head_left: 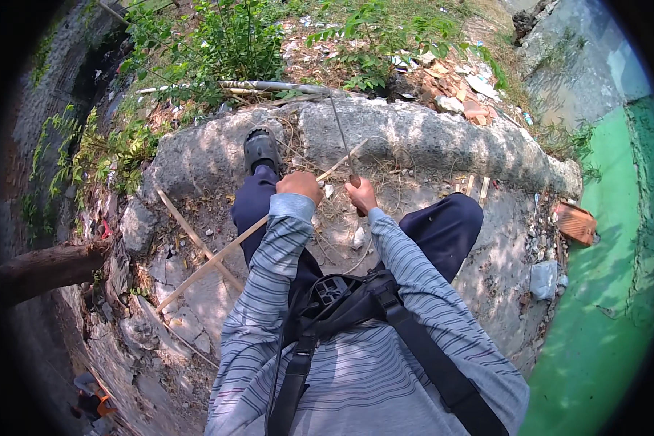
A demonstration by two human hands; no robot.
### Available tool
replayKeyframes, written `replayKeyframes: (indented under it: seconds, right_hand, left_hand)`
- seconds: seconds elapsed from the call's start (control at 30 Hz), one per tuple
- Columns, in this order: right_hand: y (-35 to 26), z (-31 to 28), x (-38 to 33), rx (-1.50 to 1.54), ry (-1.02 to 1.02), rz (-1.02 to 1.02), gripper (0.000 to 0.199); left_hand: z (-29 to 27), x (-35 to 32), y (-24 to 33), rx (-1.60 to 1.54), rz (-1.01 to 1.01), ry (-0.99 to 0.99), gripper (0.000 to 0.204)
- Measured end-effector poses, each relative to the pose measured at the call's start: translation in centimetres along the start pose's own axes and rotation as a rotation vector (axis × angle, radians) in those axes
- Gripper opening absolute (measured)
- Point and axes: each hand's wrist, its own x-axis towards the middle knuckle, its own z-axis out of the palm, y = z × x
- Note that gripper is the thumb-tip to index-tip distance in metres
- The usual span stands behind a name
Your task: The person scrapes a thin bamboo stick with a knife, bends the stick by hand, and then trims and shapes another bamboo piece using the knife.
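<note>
Ground: broken concrete, centre frame.
Left hand: grip closed on bamboo strip.
Right hand: grip closed on knife.

The person wears a long-sleeved shirt in pale grey-blue, crossed all over by thin darker horizontal stripes; the stripes run around both sleeves as rings. The cuff of the left sleeve, furthest from the chest harness, is a plain lighter blue band without stripes. Over the shirt lies a black chest harness (a small black block with pale markings at its centre), from which broad black webbing straps run down across the torso on either side. Beyond the harness, dark navy trousers cover both legs, and a black shoe with a ridged, treaded sole ends the left leg.
</note>
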Motion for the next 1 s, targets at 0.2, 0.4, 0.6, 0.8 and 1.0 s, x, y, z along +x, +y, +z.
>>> replayKeyframes:
  seconds: [0.2,0.4,0.6,0.8,1.0]
  right_hand:
    - [-1.3,0.6,-0.8,-0.145,0.063,-0.129,0.025]
    - [-2.0,1.5,-2.9,-0.012,0.097,-0.028,0.029]
    - [-2.5,1.0,-4.0,-0.125,0.113,-0.222,0.031]
    - [-6.3,0.5,-5.3,-0.209,0.04,-0.259,0.033]
    - [-4.3,-0.7,-3.7,-0.114,0.054,-0.129,0.034]
  left_hand:
    - [0.8,-0.1,-1.1,-0.005,-0.042,0.07,0.033]
    - [1.3,-0.1,-1.4,0.003,-0.009,0.163,0.029]
    - [1.9,0.6,-1.7,0.041,0.082,0.195,0.025]
    - [1.8,0.7,-1.4,0.062,0.079,0.165,0.024]
    - [1.0,-0.1,-0.7,0.027,0.092,0.171,0.025]
